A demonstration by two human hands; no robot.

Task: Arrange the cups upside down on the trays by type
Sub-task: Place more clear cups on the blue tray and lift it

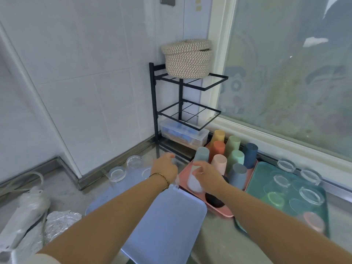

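Three trays lie side by side on the counter. The blue tray (165, 223) in front carries clear glasses (117, 174) upside down at its far end. The pink tray (183, 175) holds several coloured plastic cups (236, 159) upside down. The green tray (266, 168) on the right holds clear glasses (310, 195) upside down. My right hand (208, 176) grips a white plastic cup (194, 182) standing upside down on the pink tray's near left part. My left hand (164, 165) reaches over the blue tray's far right corner, its fingers curled round a clear glass that is hard to make out.
A black wire rack (181, 111) stands in the corner with a woven basket (187, 58) on top and a clear lidded box (182, 134) beneath. Foil and plastic wrapping (38, 221) lie at the left. A window sill (285, 141) runs behind the trays.
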